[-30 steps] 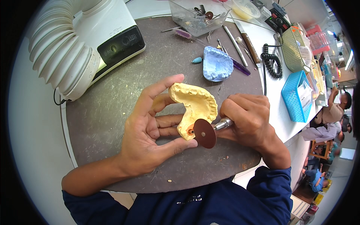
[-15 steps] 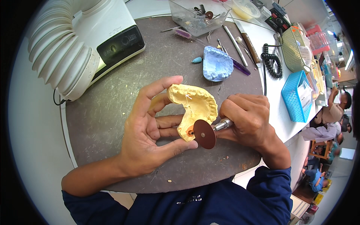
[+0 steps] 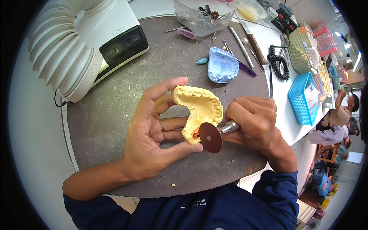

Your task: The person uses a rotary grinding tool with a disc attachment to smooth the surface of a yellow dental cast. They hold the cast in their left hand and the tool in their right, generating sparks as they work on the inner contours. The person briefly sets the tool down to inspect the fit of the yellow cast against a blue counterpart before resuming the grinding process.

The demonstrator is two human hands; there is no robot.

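A yellow plaster dental cast (image 3: pixel 199 105), shaped like a horseshoe, is held above the bench by my left hand (image 3: pixel 147 132). Its thumb presses the cast's lower end and a fingertip supports the upper end. An orange-brown spot (image 3: pixel 196 135) marks that lower end. My right hand (image 3: pixel 253 120) is closed round a metal rotary handpiece (image 3: pixel 230 127), which carries a large brown disc (image 3: pixel 211 138). The disc overlaps the cast's lower right part; I cannot tell whether they touch. Beyond my hands a blue dental cast (image 3: pixel 223 66) lies teeth up, beside a small blue-tipped bit (image 3: pixel 202 61).
A white machine with a ribbed hose (image 3: pixel 63 50) stands at the far left. At the back are a clear plastic bin (image 3: pixel 203 23), a purple brush (image 3: pixel 188 34) and a wooden-handled knife (image 3: pixel 256 48). A coiled black cord (image 3: pixel 278 65) and a blue basket (image 3: pixel 301 97) are to the right.
A small white streak on the yellow cast's inner surface no longer shows. Both hands, the cast and the disc have shifted very slightly right in the picture; their grips look the same.
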